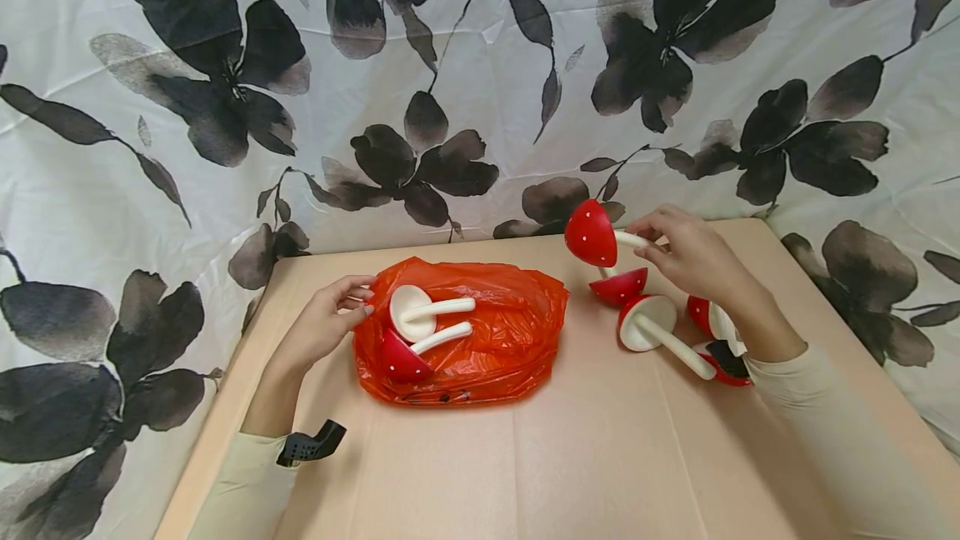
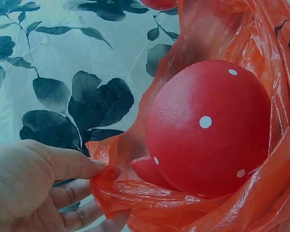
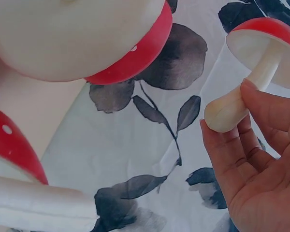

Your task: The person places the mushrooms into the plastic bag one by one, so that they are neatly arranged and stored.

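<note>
My right hand (image 1: 686,257) pinches the white stem of a toy mushroom (image 1: 592,233), its red, white-dotted cap pointing left, raised over the table's far side. The right wrist view shows thumb and fingers around that stem (image 3: 232,106). At the left, my left hand (image 1: 330,319) pinches the edge of an orange-red plastic bag (image 1: 517,323); its thumb and fingers on the bag's rim (image 2: 106,188) show in the left wrist view. Two toy mushrooms lie in the bag: one shows its pale underside (image 1: 408,315), the other its red cap (image 1: 403,358).
Several more mushrooms lie on the wooden table (image 1: 465,473) at the right, among them one with its underside up (image 1: 648,323) and a red cap (image 1: 621,286) behind it. My right wrist partly covers others (image 1: 723,365). A floral cloth (image 1: 465,48) hangs behind the table.
</note>
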A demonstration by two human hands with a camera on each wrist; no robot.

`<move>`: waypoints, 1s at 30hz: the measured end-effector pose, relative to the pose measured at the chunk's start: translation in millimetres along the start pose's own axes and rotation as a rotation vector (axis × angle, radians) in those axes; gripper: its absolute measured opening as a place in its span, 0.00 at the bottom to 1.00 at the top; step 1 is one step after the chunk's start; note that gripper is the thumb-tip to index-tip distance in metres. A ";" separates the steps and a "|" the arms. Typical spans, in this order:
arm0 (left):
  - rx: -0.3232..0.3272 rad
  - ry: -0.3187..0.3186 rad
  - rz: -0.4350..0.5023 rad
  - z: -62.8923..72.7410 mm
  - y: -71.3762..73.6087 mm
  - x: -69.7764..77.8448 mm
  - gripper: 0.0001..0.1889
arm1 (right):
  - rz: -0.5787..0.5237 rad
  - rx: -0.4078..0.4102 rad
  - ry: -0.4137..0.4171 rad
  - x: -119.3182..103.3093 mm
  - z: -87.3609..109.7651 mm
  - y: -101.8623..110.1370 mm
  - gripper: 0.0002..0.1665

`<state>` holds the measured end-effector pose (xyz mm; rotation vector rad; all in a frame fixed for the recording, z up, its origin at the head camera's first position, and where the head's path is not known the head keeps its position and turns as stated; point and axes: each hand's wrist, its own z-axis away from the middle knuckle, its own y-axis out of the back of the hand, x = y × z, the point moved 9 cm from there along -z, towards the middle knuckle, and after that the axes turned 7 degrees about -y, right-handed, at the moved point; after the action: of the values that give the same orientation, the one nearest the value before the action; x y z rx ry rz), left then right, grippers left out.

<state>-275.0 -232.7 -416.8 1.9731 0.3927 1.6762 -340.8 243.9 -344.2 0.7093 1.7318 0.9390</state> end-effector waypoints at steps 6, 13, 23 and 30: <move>0.000 0.000 -0.001 0.1 -1.1 1.4 0.23 | 0.042 0.020 0.041 -9.1 1.9 -1.6 0.17; 0.000 0.007 -0.013 -0.4 -2.4 0.8 0.23 | 0.047 0.011 0.064 -22.7 4.3 -4.5 0.17; 0.001 0.001 -0.006 -0.8 -2.5 1.8 0.23 | 0.017 -0.015 0.087 -41.1 5.3 -8.9 0.18; -0.002 -0.004 0.008 2.3 -1.4 6.5 0.24 | -0.021 -0.022 0.118 -54.7 4.5 -13.2 0.17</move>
<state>-271.3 -228.6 -412.5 1.9790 0.3821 1.6761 -319.1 193.9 -329.6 0.6309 1.8258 1.0013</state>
